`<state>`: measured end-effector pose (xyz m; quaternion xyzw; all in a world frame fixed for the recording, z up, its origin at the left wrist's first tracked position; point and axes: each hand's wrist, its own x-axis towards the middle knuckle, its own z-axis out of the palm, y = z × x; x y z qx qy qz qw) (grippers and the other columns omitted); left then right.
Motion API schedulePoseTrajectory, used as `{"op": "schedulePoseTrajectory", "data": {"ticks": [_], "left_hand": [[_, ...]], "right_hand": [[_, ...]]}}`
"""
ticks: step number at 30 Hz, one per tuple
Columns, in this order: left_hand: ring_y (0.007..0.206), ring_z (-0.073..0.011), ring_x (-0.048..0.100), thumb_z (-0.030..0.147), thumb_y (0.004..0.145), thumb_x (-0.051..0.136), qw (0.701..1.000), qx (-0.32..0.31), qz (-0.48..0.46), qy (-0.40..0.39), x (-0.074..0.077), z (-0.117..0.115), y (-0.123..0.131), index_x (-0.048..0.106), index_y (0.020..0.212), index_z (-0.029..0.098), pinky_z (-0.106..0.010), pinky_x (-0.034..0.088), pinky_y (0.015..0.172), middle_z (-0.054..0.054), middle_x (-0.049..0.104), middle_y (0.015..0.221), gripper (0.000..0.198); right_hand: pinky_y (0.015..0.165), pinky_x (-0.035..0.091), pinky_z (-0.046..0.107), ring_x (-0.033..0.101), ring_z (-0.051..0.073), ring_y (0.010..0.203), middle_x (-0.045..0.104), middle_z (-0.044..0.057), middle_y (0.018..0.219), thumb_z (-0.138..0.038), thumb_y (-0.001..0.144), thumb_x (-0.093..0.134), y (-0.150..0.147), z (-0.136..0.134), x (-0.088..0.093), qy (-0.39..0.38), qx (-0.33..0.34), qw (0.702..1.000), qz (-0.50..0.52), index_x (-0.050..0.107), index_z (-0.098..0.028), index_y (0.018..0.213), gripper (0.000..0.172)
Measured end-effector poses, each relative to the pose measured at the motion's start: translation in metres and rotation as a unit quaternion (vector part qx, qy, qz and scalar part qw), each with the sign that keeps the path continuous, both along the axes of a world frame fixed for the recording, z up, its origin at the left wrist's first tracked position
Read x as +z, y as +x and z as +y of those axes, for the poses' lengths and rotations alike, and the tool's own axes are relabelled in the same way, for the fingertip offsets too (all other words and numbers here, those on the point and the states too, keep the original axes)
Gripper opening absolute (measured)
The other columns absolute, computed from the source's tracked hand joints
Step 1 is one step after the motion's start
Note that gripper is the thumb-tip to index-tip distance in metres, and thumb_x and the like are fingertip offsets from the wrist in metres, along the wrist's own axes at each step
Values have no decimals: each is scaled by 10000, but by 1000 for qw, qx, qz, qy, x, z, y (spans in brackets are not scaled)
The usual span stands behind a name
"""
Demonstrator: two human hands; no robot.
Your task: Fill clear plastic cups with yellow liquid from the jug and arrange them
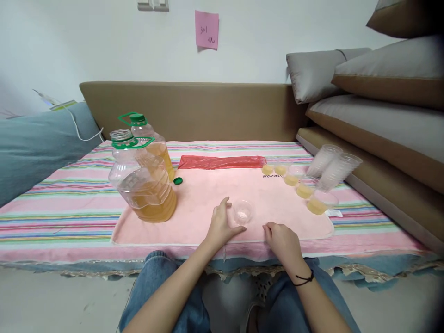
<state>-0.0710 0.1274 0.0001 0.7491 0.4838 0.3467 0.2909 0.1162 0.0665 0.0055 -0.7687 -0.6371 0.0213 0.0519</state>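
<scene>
A clear plastic cup (243, 212) with no liquid visible in it stands on the pink towel (204, 203). My left hand (221, 223) lies at its left side, thumb and fingers spread apart, holding nothing. To the right of the cup, my right hand (282, 239) rests near the towel's front edge with its fingers curled in; nothing shows in them. At the left stands an uncapped bottle (149, 194) of amber liquid with a green handle. Its loose green cap (178, 181) lies beside it on the towel.
Behind the open bottle is a capped bottle (157, 143). Several cups holding yellowish liquid (305, 190) curve along the towel's right side, by two leaning cup stacks (338, 171). A red plastic bag (222, 163) lies along the back. Piled cushions (381, 106) rise at the right.
</scene>
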Motion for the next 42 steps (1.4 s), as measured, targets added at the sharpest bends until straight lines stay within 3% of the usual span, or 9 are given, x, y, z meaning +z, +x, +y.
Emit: {"op": "schedulePoseTrajectory", "data": {"ticks": [4, 9, 15, 21, 25, 29, 33, 36, 42], "left_hand": [[1279, -296, 433, 431, 577, 840, 996, -49, -40, 58, 12, -6, -16, 189, 1423, 227, -507, 346, 1076, -149, 426, 1382, 1087], [1194, -274, 483, 414, 807, 653, 989, -28, 14, 148, 25, -15, -44, 277, 1382, 209, -499, 399, 1017, -131, 511, 1279, 717], [1152, -274, 498, 298, 840, 600, 940, 110, 58, 319, 41, -15, -88, 344, 1314, 194, -470, 422, 978, -135, 541, 1222, 549], [1293, -286, 394, 281, 834, 588, 847, 291, 35, 445, 52, -8, -143, 279, 1341, 247, -518, 340, 1066, -147, 418, 1336, 595], [1364, -284, 299, 302, 862, 554, 830, 380, -19, 408, 47, 0, -169, 232, 1370, 242, -536, 276, 1110, -166, 316, 1406, 605], [1404, -293, 225, 374, 882, 519, 850, 414, -98, 310, 40, 8, -185, 208, 1395, 211, -540, 181, 1152, -171, 268, 1455, 622], [1372, -284, 304, 463, 915, 429, 878, 390, -206, 186, 40, 14, -196, 195, 1406, 191, -508, 237, 1143, -173, 300, 1448, 608], [1311, -251, 413, 487, 945, 341, 884, 373, -243, 141, 42, 15, -201, 189, 1411, 214, -457, 336, 1099, -158, 389, 1400, 561], [1275, -234, 473, 552, 944, 277, 879, 336, -326, 87, 48, 20, -208, 378, 1326, 192, -394, 401, 1055, -134, 499, 1353, 535]], "right_hand": [[607, 428, 298, 727, 254, 764, 772, 139, 799, -249, 953, 400, 1, 0, -4, 8, 39, 999, 23, 709, -178, 808, 348], [635, 432, 291, 684, 220, 706, 727, 62, 706, -300, 953, 384, -2, -4, -15, 41, 135, 983, 116, 617, -221, 715, 342], [506, 386, 251, 464, 139, 507, 428, -66, 553, -343, 900, 451, -40, -22, -22, 111, 250, 899, 343, 341, -267, 634, 298], [531, 453, 259, 529, 140, 535, 495, -45, 591, -273, 854, 487, -104, -2, 20, 137, 313, 834, 433, 416, -256, 658, 209], [558, 501, 275, 613, 158, 557, 613, -17, 589, -272, 784, 626, -143, 36, 69, 209, 333, 793, 466, 544, -233, 639, 171], [605, 533, 304, 637, 169, 581, 677, -7, 603, -321, 753, 712, -178, 80, 123, 329, 306, 743, 495, 639, -223, 626, 176], [867, 522, 394, 678, 217, 958, 753, 48, 963, -408, 921, 511, -206, 123, 161, 370, 364, 696, 496, 716, -240, 892, 267], [1019, 424, 448, 565, 234, 1196, 697, 53, 1185, -490, 920, 496, -219, 146, 166, 351, 426, 700, 454, 687, -265, 1044, 320], [1073, 363, 485, 508, 268, 1244, 655, 63, 1179, -512, 897, 525, -232, 149, 136, 362, 452, 694, 428, 646, -273, 1111, 343]]}}
